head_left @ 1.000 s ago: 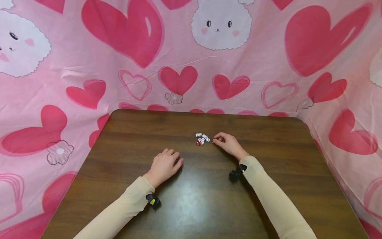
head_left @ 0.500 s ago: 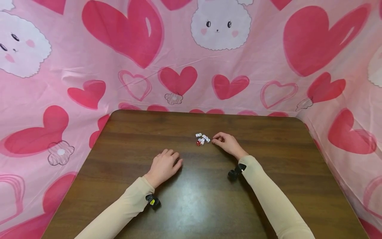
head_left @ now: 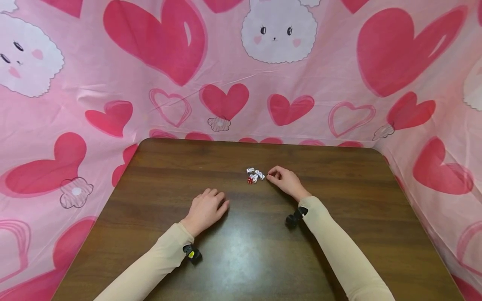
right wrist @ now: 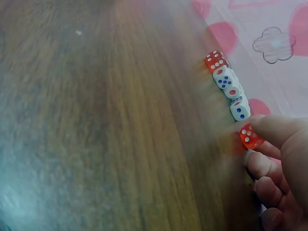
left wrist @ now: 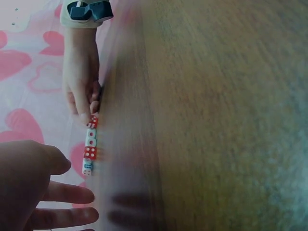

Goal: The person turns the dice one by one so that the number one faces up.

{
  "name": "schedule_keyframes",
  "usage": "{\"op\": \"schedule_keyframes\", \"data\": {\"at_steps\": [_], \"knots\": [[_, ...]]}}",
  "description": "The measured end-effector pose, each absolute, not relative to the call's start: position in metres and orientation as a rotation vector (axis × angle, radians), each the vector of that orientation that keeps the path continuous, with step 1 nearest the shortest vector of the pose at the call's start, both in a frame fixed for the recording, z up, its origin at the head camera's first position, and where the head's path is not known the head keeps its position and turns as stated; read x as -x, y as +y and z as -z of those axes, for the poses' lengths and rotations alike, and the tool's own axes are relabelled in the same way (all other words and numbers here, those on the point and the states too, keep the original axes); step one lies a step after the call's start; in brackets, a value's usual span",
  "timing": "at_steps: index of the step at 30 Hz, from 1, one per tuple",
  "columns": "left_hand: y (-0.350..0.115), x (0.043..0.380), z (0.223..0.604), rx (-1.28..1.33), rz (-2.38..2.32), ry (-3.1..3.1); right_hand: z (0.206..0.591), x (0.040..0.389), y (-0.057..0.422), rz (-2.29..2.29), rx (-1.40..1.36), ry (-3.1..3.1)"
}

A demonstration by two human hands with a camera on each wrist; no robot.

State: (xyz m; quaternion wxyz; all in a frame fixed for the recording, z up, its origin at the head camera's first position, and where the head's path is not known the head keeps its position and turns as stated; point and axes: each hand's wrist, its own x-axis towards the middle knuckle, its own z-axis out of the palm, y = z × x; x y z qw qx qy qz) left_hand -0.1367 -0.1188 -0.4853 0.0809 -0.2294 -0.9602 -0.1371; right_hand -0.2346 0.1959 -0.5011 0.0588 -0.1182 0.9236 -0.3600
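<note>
Several small white dice (head_left: 260, 174) lie close together on the wooden table, with one red die (head_left: 249, 180) at the near left of the group. Just right of them, my right hand (head_left: 287, 181) pinches another red die (right wrist: 250, 136) between thumb and index finger. In the right wrist view this die is low, close to the table, beside the nearest white die (right wrist: 239, 111); its lower edge is partly hidden by fingers. My left hand (head_left: 206, 210) rests palm down on the table, fingers loosely spread and holding nothing, nearer to me and left of the dice.
The brown table (head_left: 241, 259) has rounded far corners. A pink cloth (head_left: 233, 67) with hearts and animal faces hangs behind it and along both sides. Each wrist carries a small black camera, such as the right one (head_left: 295, 218).
My right wrist has shifted very slightly left, with the red die still pinched. The left hand and the group of dice look almost unchanged.
</note>
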Motion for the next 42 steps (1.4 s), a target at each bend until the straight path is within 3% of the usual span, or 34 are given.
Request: {"op": "schedule_keyframes", "data": {"at_steps": [42], "knots": [[-0.1153, 0.1363, 0.4888, 0.702, 0.425, -2.836, 0.5061, 0.2318, 0.1981, 1.158, 0.318, 2.782]]}}
